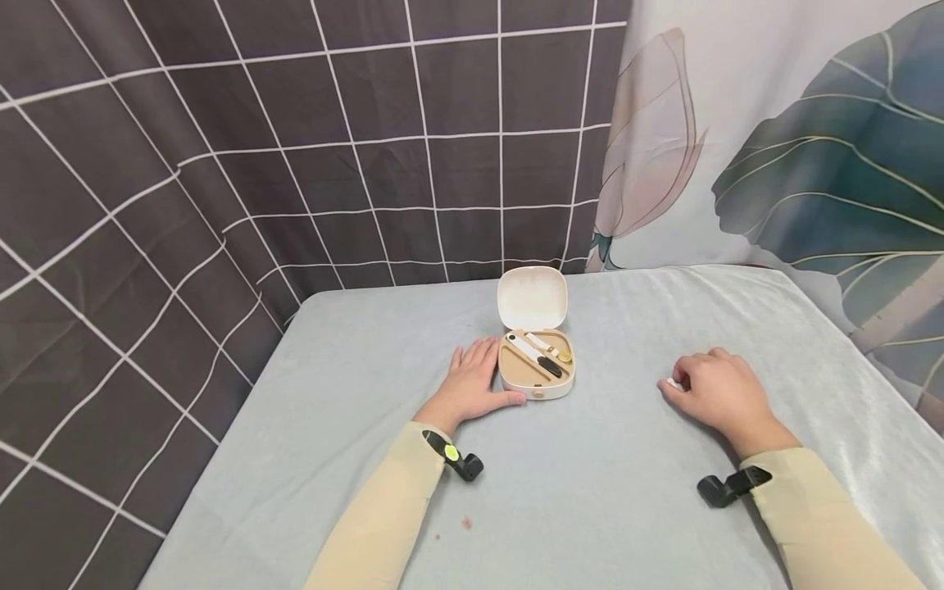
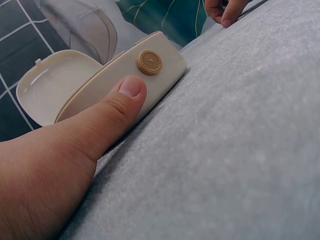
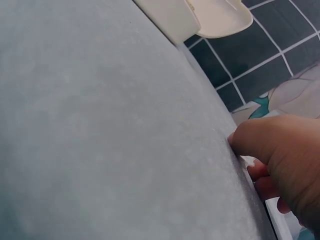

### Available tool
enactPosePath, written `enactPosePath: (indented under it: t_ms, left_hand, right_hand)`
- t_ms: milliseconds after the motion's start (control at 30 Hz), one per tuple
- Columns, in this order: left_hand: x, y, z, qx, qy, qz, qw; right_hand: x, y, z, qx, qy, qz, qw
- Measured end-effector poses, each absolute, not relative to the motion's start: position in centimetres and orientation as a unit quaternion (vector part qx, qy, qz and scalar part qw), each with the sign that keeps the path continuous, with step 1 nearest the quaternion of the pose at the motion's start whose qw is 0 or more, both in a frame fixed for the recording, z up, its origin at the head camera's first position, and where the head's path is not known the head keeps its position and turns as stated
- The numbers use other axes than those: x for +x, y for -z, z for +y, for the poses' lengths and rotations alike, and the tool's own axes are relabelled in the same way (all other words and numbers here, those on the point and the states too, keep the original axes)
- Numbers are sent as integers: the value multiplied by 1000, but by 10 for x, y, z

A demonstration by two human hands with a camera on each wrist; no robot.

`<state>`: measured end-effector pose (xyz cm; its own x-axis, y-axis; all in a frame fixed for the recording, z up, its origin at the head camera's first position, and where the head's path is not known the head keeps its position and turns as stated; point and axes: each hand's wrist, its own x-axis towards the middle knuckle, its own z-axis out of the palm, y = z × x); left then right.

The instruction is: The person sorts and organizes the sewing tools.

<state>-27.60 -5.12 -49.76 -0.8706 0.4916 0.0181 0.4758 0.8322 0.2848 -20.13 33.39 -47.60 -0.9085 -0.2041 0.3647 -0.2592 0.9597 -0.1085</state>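
A small cream box (image 1: 518,387) stands on the cloth-covered table with its lid (image 1: 533,298) raised at the back. In its tan insert lie a white stick tool with a black end (image 1: 533,354) and a shorter white piece with a gold end (image 1: 564,356). My left hand (image 1: 472,387) lies flat at the box's left, fingers straight, its thumb (image 2: 120,102) against the front below a round tan button (image 2: 149,62). Well to the right, my right hand (image 1: 719,399) rests low, fingers curled; a small white thing (image 1: 673,383) shows between thumb and fingers, mostly hidden.
Pale grey-blue cloth (image 1: 597,508) covers the table. A dark curtain with white grid lines (image 1: 369,164) hangs behind and to the left, and a leaf-patterned curtain (image 1: 737,98) at the back right. Small reddish marks (image 1: 467,522) show on the cloth near my left forearm.
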Motion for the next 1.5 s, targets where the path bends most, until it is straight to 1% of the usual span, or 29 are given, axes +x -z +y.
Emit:
enactPosePath:
  t_ms: [267,433,500,733,967,1067,1500]
  left_hand:
    - [-275,497,-52,256,-147,955,23]
    - [-274,496,-52,256,-146,955,25]
    - [-274,495,-52,255,-145,956,27]
    - [-274,497,-51,256,-148,955,29]
    - [-274,497,-51,253,-148,956,28]
    - [-274,496,-51,251,-148,956,30]
    - [-271,494,-52,251,-147,956,34]
  right_hand:
    - [-204,478,332,151,-89,-962,208]
    - [-205,481,333,148,-112,-962,201]
    - [-205,480,334,139,-126,-964,187]
    - [-210,472,331,91,-219,-966,105]
    - [-224,458,322,80,-267,-957,82]
    - [-229,453,316,75,-280,-954,82]
    - [-248,445,269,63,-352,-926,122]
